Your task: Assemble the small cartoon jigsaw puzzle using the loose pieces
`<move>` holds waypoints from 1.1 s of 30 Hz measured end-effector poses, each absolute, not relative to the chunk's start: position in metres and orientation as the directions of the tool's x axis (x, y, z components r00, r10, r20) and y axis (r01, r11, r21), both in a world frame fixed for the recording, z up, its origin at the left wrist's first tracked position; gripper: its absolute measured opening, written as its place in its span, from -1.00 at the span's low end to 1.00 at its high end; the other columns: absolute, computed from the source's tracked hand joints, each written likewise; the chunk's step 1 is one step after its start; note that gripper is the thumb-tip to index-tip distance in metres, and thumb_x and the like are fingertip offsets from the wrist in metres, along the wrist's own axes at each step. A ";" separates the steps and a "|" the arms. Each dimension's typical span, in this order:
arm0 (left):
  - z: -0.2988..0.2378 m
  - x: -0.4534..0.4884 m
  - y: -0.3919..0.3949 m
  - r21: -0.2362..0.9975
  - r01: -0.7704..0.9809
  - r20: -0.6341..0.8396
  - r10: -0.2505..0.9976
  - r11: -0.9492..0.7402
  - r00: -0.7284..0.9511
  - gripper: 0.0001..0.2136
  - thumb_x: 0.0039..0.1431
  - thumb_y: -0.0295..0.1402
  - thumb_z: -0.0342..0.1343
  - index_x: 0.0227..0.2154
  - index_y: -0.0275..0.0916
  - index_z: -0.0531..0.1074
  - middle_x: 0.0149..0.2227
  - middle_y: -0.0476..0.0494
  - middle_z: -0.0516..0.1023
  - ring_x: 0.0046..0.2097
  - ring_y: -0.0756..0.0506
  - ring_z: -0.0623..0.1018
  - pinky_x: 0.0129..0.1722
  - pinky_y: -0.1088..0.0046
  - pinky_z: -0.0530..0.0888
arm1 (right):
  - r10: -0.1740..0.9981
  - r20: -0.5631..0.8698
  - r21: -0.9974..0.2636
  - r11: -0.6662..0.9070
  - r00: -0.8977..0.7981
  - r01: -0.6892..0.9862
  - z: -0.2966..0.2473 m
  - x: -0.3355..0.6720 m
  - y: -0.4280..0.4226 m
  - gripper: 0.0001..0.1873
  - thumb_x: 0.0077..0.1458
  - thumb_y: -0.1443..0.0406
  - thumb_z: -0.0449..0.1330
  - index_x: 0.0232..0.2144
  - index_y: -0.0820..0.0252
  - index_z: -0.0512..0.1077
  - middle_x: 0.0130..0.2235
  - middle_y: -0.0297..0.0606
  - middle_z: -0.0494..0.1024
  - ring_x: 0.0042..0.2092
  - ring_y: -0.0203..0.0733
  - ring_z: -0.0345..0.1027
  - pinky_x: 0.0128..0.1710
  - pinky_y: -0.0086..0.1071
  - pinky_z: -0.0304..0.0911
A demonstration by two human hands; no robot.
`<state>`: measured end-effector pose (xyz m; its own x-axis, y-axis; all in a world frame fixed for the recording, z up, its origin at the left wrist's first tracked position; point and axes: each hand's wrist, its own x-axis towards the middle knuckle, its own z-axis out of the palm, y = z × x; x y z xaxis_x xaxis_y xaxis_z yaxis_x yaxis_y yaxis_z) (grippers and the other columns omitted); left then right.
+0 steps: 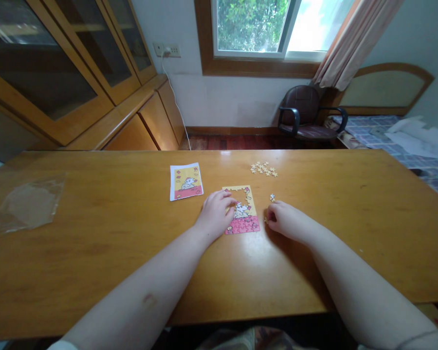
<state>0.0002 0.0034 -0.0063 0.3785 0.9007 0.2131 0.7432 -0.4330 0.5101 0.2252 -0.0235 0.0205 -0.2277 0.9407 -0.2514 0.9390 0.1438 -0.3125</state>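
Note:
A partly assembled jigsaw puzzle (245, 225) lies flat on the table, pink at the bottom, yellow around the edges, with a white cartoon animal and a gap in its upper part. My left hand (216, 211) rests over the puzzle's left edge with the fingers apart, hiding part of it. Just right of the puzzle, my right hand (285, 221) is closed in a pinch, and a small puzzle piece (265, 220) shows at its fingertips. Beyond that hand lies a loose whitish piece (272, 197). Farther back is a pile of yellowish puzzle pieces (263, 169).
The reference picture card (186, 182) lies left of the puzzle. A clear plastic bag (29, 204) is at the table's (113, 262) left end. Glass-fronted cabinets (105, 48) stand at the left; an office chair (302, 114) and a bed (383, 131) are beyond the table.

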 end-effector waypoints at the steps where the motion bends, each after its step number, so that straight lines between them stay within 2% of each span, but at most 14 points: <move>1: -0.006 0.000 0.003 0.509 0.744 0.213 0.901 -0.432 0.378 -0.79 0.13 -0.41 0.02 -0.25 -0.15 0.55 -0.03 -0.12 0.50 0.07 -0.17 0.39 0.12 0.18 0.31 | 0.938 -0.253 -0.320 0.151 -0.238 0.935 0.021 0.225 -0.024 -0.94 -0.11 0.41 0.12 -0.53 0.20 0.39 -0.36 -0.19 0.45 -0.36 -0.24 0.29 -0.34 -0.43 0.15; 7: -0.006 0.000 0.003 0.515 0.741 0.216 0.902 -0.431 0.374 -0.79 0.13 -0.42 0.03 -0.26 -0.15 0.54 -0.02 -0.11 0.49 0.08 -0.18 0.38 0.12 0.17 0.31 | 0.939 -0.223 -0.370 0.169 -0.263 0.914 0.024 0.231 -0.022 -0.90 -0.11 0.38 0.16 -0.44 0.18 0.43 -0.34 -0.23 0.47 -0.34 -0.25 0.30 -0.32 -0.44 0.16; 10: -0.006 0.000 0.003 0.519 0.740 0.214 0.903 -0.428 0.372 -0.80 0.13 -0.42 0.03 -0.26 -0.16 0.55 -0.03 -0.12 0.49 0.08 -0.18 0.38 0.12 0.17 0.31 | 0.934 -0.254 -0.392 0.139 -0.253 0.909 0.023 0.236 -0.019 -0.83 -0.15 0.34 0.23 -0.38 0.16 0.46 -0.33 -0.27 0.47 -0.37 -0.27 0.30 -0.37 -0.45 0.15; 15: -0.006 0.000 0.003 0.524 0.735 0.222 0.902 -0.430 0.369 -0.80 0.12 -0.43 0.03 -0.27 -0.15 0.54 -0.03 -0.12 0.49 0.08 -0.18 0.38 0.12 0.17 0.31 | 0.914 -0.322 -0.405 0.103 -0.248 0.909 0.020 0.237 -0.017 -0.88 -0.16 0.36 0.22 -0.43 0.16 0.46 -0.40 -0.30 0.47 -0.41 -0.28 0.28 -0.45 -0.46 0.09; 23: -0.005 0.000 0.003 0.528 0.732 0.220 0.902 -0.430 0.371 -0.79 0.13 -0.41 0.02 -0.25 -0.14 0.54 -0.03 -0.12 0.49 0.07 -0.17 0.39 0.11 0.17 0.32 | 0.925 -0.274 -0.417 0.132 -0.263 0.899 0.025 0.230 -0.022 -0.86 -0.20 0.43 0.18 -0.47 0.19 0.43 -0.39 -0.27 0.44 -0.40 -0.28 0.27 -0.41 -0.46 0.12; 28: -0.004 0.000 0.003 0.528 0.737 0.211 0.905 -0.423 0.368 -0.80 0.13 -0.41 0.03 -0.25 -0.14 0.54 -0.03 -0.12 0.49 0.07 -0.17 0.39 0.11 0.18 0.32 | 0.917 -0.305 -0.411 0.116 -0.256 0.904 0.023 0.229 -0.022 -0.91 -0.19 0.42 0.20 -0.54 0.17 0.40 -0.48 -0.33 0.45 -0.45 -0.29 0.25 -0.49 -0.46 0.04; 33: -0.002 0.000 0.003 0.543 0.732 0.210 0.911 -0.412 0.356 -0.80 0.13 -0.41 0.03 -0.26 -0.16 0.54 -0.03 -0.13 0.49 0.08 -0.17 0.40 0.12 0.18 0.32 | 0.923 -0.237 -0.566 0.123 -0.304 0.815 0.026 0.222 -0.024 -0.94 -0.05 0.33 0.20 -0.44 0.15 0.48 -0.44 -0.33 0.52 -0.43 -0.30 0.29 -0.43 -0.45 0.12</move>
